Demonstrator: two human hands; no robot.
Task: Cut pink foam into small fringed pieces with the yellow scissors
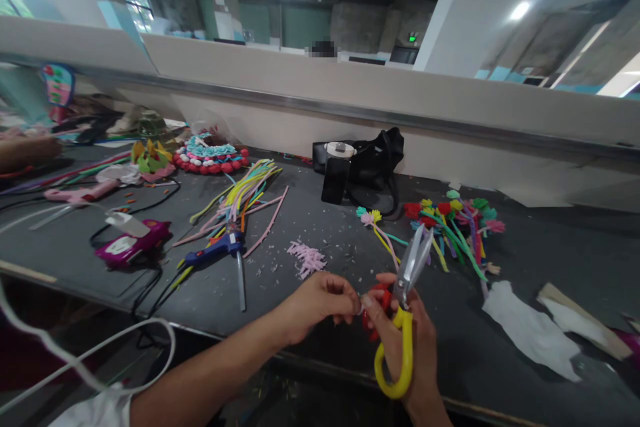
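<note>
My left hand [320, 307] is closed in a pinch near the table's front edge, its fingertips meeting those of my right hand [424, 343]. Something tiny and pale shows between them, too small to name. In my right hand lies a pair of scissors [414, 260] with one yellow and one red handle loop, blades pointing up and away. Just beyond my left hand is a small heap of cut pink fuzzy pieces [307, 258]. Behind the scissors, several colourful pipe-cleaner flowers [455, 217] lie bunched on the dark table [280, 227].
Left of my hands are a blue glue gun [220, 247], pipe cleaners [250, 190] and a purple device [133, 240] with cables. A phone [336, 180] leans by a black bag [383, 160]. White tissue [530, 330] lies right. Another person's hand [30, 150] shows far left.
</note>
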